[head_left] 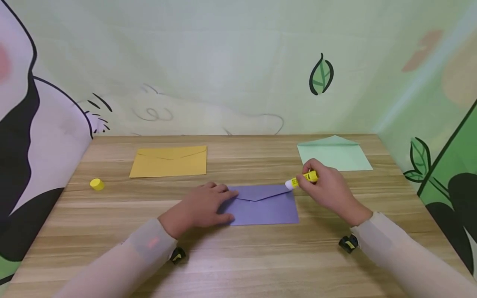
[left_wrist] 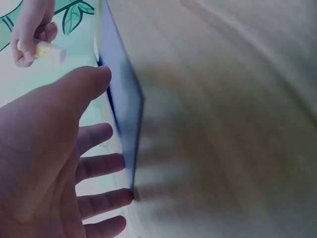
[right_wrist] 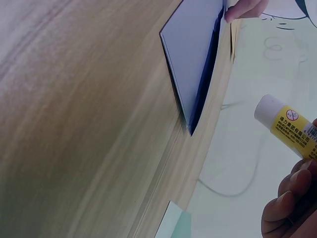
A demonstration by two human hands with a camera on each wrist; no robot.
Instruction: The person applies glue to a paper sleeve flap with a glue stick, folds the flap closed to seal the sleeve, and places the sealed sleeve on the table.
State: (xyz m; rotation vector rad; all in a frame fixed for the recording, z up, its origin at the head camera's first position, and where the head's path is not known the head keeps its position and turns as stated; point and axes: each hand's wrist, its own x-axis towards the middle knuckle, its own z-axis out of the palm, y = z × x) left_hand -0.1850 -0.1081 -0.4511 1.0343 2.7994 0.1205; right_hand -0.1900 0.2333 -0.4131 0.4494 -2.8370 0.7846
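A purple envelope (head_left: 266,211) lies on the table in front of me, its pointed flap folded over the body but standing slightly away from it in the right wrist view. My left hand (head_left: 203,205) rests on its left end, fingers spread and fairly straight. In my right hand (head_left: 329,188) I grip a yellow glue stick (head_left: 303,179), uncapped, its white end pointing left. That end hangs over the envelope's upper right corner in the head view. From the right wrist, the glue stick (right_wrist: 290,126) shows printed lettering and stands apart from the envelope (right_wrist: 195,49).
A yellow envelope (head_left: 169,163) lies at the back left, flap down. Toward the back right is a mint green envelope (head_left: 335,155) with its flap raised. The yellow glue cap (head_left: 97,184) sits near the left edge. Behind the wooden table (head_left: 238,265) rises a printed cloth backdrop (head_left: 223,62).
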